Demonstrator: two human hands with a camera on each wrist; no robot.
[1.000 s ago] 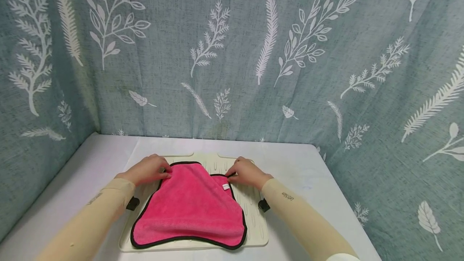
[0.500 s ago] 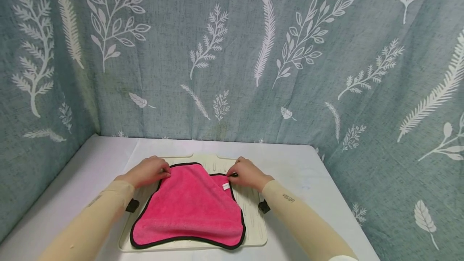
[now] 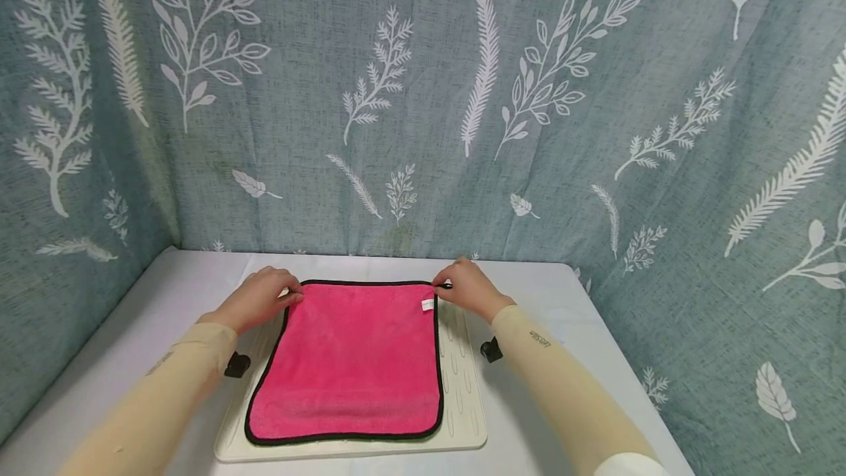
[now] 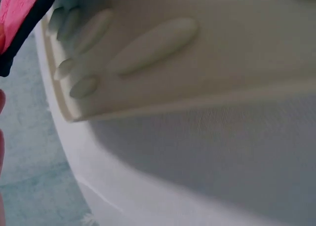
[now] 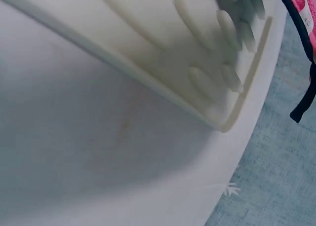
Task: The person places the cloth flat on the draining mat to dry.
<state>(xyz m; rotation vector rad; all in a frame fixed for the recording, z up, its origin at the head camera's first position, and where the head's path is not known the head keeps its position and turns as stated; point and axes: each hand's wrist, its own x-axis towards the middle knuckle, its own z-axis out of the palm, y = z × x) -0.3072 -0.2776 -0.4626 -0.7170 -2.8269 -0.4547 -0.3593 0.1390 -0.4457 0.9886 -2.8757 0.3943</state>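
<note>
A pink cloth with black edging and a small white tag is spread flat between my hands in the head view. My left hand pinches its far left corner, and my right hand pinches the far right corner beside the tag. Those far corners look raised, while the near edge lies over a cream ridged mat. Only an edge of the pink cloth shows in the left wrist view. In the right wrist view, a black loop end hangs from the cloth's edging.
The mat lies on a white table. A blue-green curtain with white leaf prints rises behind the table and along both sides.
Both hands have moved apart and away from the body. The folded-over far right part of the cloth has come straight, and the cloth is now stretched into a near square.
</note>
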